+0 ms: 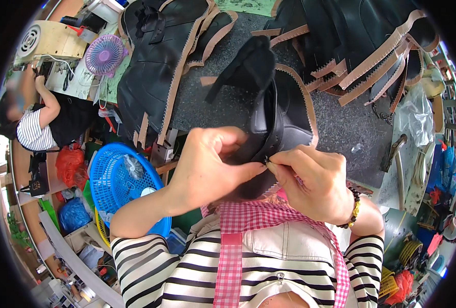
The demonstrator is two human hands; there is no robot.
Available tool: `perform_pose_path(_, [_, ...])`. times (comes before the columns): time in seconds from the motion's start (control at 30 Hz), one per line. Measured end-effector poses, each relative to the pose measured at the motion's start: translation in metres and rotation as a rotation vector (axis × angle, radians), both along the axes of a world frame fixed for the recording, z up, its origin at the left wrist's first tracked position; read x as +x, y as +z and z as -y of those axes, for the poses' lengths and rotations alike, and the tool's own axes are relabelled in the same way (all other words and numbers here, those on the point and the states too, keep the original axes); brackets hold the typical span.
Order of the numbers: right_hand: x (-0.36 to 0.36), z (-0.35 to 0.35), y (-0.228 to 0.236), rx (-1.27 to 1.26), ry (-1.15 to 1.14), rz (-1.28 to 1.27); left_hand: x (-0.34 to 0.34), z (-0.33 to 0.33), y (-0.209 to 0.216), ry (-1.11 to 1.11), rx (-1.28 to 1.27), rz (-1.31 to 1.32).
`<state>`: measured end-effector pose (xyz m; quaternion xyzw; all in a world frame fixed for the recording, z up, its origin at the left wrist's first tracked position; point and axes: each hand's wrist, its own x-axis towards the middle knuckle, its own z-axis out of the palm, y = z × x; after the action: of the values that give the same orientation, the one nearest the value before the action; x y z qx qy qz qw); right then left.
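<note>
A black leather boot upper with a tan zigzag-cut edge lies at the near side of the dark worktop, close to my body. Along it runs a narrow black strap with small holes. My left hand is closed around the upper's left side, its thumb pressing by the strap's near end. Against that thumb, my right hand pinches the strap end, where a small dark metal piece shows between the fingertips. The fingers partly hide this spot. A black fabric-like flap sticks up from the upper's far end.
More black uppers lie stacked at the left and the far right of the worktop. On the right edge rests a hammer near a clear plastic bag. A blue basket stands left; beyond it sits a co-worker.
</note>
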<state>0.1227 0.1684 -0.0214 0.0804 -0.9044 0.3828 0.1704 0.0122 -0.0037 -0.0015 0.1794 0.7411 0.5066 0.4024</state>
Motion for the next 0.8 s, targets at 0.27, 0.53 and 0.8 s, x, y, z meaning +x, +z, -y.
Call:
perform_pose_path(0.27, [0.009,0.004,-0.013,0.028,-0.059,-0.109,-0.003,0.004,-0.01,0.009,0.119,0.193])
perform_pose_path(0.53, [-0.01,-0.027,0.012,-0.463,0.138,0.688,0.015,0.007,-0.011,-0.105,0.132,-0.108])
perform_pose_path(0.8, [-0.006,-0.013,0.001,-0.427,0.031,0.564,0.015,0.005,-0.016,-0.022,0.027,-0.008])
